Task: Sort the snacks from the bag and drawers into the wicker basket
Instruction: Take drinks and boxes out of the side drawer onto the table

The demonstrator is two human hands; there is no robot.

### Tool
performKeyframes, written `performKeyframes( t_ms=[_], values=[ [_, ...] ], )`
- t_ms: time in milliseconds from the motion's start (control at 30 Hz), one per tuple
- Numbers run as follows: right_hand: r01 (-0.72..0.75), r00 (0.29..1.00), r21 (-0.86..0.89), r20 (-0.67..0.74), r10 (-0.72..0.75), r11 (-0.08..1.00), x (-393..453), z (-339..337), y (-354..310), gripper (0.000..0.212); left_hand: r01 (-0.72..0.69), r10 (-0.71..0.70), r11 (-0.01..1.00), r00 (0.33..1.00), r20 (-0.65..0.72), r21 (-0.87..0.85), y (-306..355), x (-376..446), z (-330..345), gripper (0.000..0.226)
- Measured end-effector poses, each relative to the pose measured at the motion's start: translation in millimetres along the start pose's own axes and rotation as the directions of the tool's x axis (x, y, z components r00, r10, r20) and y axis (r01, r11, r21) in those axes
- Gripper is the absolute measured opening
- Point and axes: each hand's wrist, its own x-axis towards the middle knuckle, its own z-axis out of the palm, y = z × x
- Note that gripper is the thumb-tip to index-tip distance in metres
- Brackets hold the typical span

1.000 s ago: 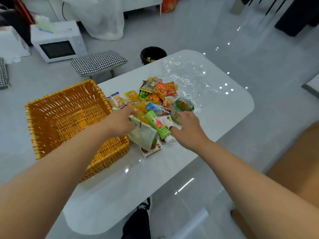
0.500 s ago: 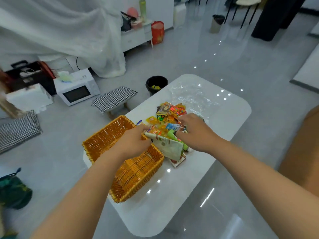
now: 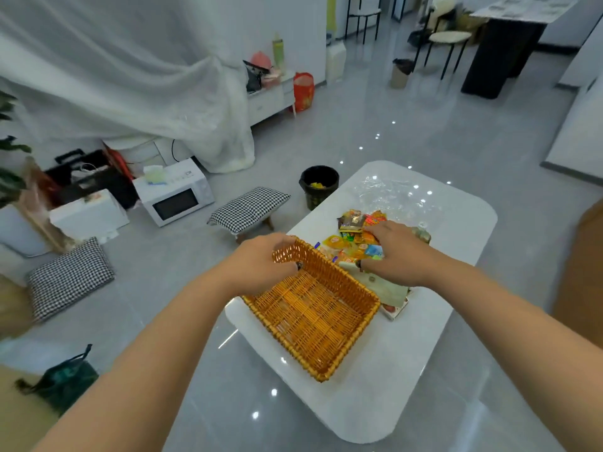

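The orange wicker basket (image 3: 313, 318) lies empty on the near left part of the white table (image 3: 375, 393). My left hand (image 3: 261, 264) curls its fingers over the basket's far left corner rim. Just right of the basket is a pile of bright snack packets (image 3: 350, 225). My right hand (image 3: 398, 256) lies palm down on that pile with fingers spread; what is under the palm is hidden. A pale green packet (image 3: 390, 290) sticks out beneath my right wrist, against the basket's right wall. A crumpled clear plastic bag (image 3: 391, 194) lies beyond the pile.
A bottle (image 3: 423, 235) peeks out behind my right hand. On the floor past the table stand a black bin (image 3: 318, 187), a checkered stool (image 3: 248, 207) and a white microwave (image 3: 176, 199). A checkered cushion (image 3: 68, 275) lies far left.
My view has lifted and pulled back. My left hand has left the pale packet and gone to the basket's far corner. My right hand has shifted onto the top of the pile.
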Motion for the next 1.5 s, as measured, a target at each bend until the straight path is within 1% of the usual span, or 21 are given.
performKeyframes(
  t_ms=[133,200,300,367,433,567,667,800,867,933,1000,1100,1167,1233,1333,1400,1500],
  values=[
    [0.052,0.999,-0.025,0.010,-0.052,0.998,17,-1,-35,0.081,-0.039,0.039,0.999,0.999,-0.037,-0.011,-19,1,-30,0.057],
    [0.063,0.998,-0.030,0.004,-0.063,0.998,34,-1,-47,0.082,-0.055,0.054,0.998,0.998,-0.029,-0.038,-32,10,-41,0.056],
    [0.043,0.999,0.002,0.009,-0.043,0.999,66,-2,-56,0.082,-0.065,0.067,0.996,0.997,0.035,-0.056,-53,33,-59,0.054],
    [0.029,0.999,0.021,0.014,-0.029,0.999,92,0,-58,0.081,-0.065,0.066,0.998,0.996,0.064,-0.022,-68,57,-75,0.055],
    [0.006,1.000,0.034,0.017,-0.006,0.999,120,1,-60,0.082,-0.060,0.059,0.998,0.996,0.067,0.016,-83,87,-93,0.056],
    [-0.049,0.998,0.068,0.053,0.045,0.997,176,2,-74,0.084,-0.043,0.042,0.999,0.997,0.059,0.013,-112,140,-127,0.056],
    [-0.080,0.992,0.035,0.105,0.076,0.996,215,-6,-101,0.083,-0.026,0.025,0.999,0.998,0.055,0.025,-136,167,-152,0.056],
    [-0.067,0.992,-0.005,0.105,0.068,0.998,264,-16,-143,0.081,-0.044,0.043,0.999,0.998,0.051,0.019,-171,198,-186,0.056],
    [-0.093,0.991,-0.004,0.096,0.093,0.996,289,-17,-161,0.078,-0.054,0.054,0.999,0.998,0.038,-0.005,-194,215,-204,0.056],
    [-0.134,0.988,0.025,0.078,0.131,0.991,314,-14,-178,0.072,-0.057,0.060,0.994,0.998,0.033,-0.091,-219,233,-217,0.054],
    [-0.194,0.979,0.061,0.072,0.189,0.979,337,-9,-198,0.073,-0.061,0.069,0.983,0.997,0.038,-0.176,-245,252,-230,0.054],
    [-0.277,0.961,0.127,0.045,0.273,0.953,373,0,-230,0.073,-0.079,0.099,0.969,0.992,0.079,-0.234,-284,286,-249,0.055],
    [-0.342,0.939,0.199,0.041,0.341,0.918,396,7,-252,0.074,-0.084,0.118,0.972,0.982,0.146,-0.220,-305,305,-262,0.059],
    [-0.366,0.928,0.258,0.035,0.370,0.894,416,15,-271,0.074,-0.108,0.143,0.979,0.968,0.205,-0.175,-321,322,-276,0.062],
    [-0.415,0.908,0.275,0.077,0.411,0.867,440,24,-287,0.077,-0.168,0.197,0.977,0.947,0.253,-0.134,-336,350,-290,0.064],
    [-0.456,0.888,0.286,0.085,0.451,0.843,451,23,-286,0.073,-0.197,0.226,0.972,0.933,0.278,-0.131,-338,370,-295,0.063],
    [-0.500,0.860,0.310,0.064,0.506,0.809,465,21,-269,0.069,-0.206,0.256,0.962,0.912,0.321,-0.181,-329,405,-295,0.062]
  ],
)
